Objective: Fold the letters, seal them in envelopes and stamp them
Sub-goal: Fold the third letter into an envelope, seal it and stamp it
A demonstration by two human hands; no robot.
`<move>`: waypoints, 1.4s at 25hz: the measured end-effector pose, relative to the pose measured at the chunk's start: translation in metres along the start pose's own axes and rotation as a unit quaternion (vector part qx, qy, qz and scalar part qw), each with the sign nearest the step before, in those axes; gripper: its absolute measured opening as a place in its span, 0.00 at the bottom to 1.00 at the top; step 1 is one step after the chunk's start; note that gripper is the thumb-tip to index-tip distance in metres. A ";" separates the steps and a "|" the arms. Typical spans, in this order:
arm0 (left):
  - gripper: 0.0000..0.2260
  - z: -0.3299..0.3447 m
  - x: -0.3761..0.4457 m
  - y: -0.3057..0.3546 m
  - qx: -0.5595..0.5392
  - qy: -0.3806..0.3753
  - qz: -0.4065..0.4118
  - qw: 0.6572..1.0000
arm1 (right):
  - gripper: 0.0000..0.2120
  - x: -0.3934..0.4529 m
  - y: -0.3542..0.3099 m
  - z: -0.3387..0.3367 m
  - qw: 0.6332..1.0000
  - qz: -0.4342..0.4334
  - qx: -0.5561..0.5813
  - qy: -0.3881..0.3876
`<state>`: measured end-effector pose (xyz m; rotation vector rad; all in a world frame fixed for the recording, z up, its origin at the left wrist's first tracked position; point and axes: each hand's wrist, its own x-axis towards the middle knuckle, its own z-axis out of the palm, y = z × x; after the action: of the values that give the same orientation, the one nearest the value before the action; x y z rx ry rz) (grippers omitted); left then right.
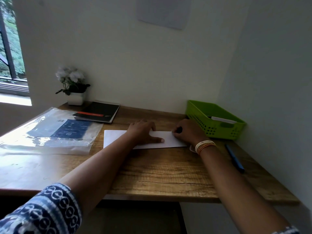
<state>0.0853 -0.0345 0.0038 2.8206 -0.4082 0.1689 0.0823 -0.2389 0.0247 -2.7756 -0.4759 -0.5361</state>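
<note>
Two hands on one white sheet, mid-desk.

I see one wooden desk (152,174) with its left edge cut off, one clear plastic sleeve (50,132), and one folded white paper (114,137) partly hidden under my left hand (143,132), fingers flat and together. My right hand (187,130) curls, pinching its right edge. One green basket (214,122), one blue pen (235,157).

Left hand (143,130) flat on envelope (114,137); right hand (187,130) pinching its edge.
</note>
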 end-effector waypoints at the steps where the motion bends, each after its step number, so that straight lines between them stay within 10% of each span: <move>1: 0.30 0.000 0.000 0.000 -0.001 0.001 0.001 1.000 | 0.06 0.001 0.002 0.000 1.000 -0.004 -0.004 -0.007; 35: 0.29 0.001 0.001 -0.003 -0.010 0.006 0.004 1.000 | 0.12 0.013 0.010 0.001 0.989 0.074 0.055 -0.119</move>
<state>0.0871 -0.0323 0.0019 2.7966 -0.4150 0.1813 0.0977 -0.2446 0.0273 -2.7518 -0.3318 -0.1410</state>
